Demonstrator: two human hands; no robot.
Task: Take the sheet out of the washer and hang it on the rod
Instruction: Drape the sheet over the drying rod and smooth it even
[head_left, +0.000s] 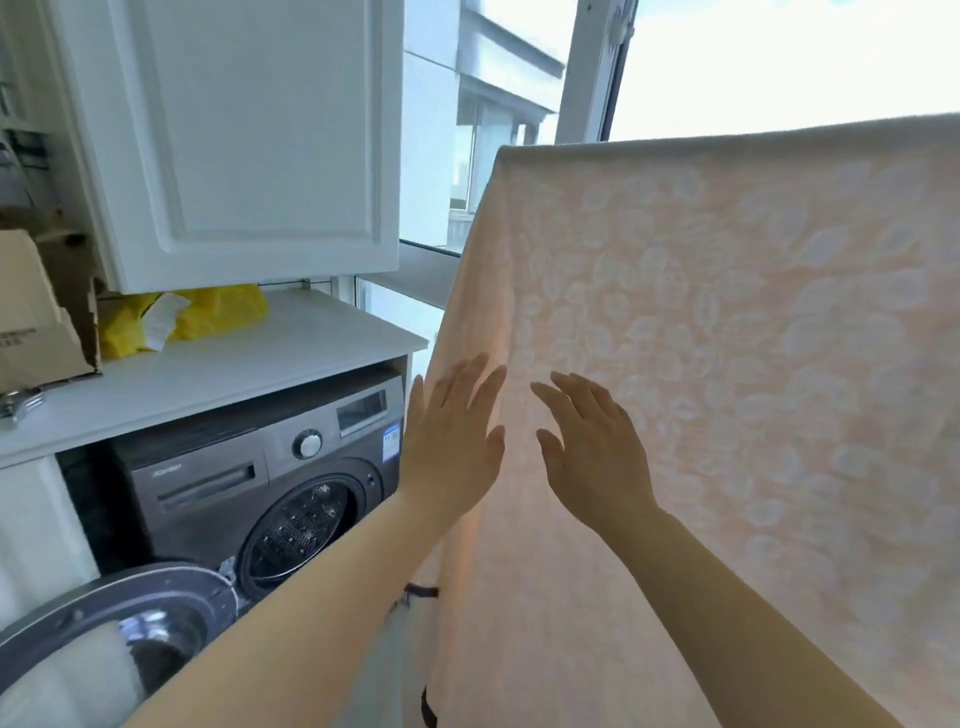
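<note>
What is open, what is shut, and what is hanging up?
washer door: open
washer drum: looks empty
sheet: hanging, spread out
cupboard door: shut
left hand: open, flat by the sheet
right hand: open, flat by the sheet

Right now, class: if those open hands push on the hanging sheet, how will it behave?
The sheet will probably give and billow: it drapes limply. Likely light: daylight glows through it. It could slide along its top fold, since neither the left hand nor the right hand grips it.
</note>
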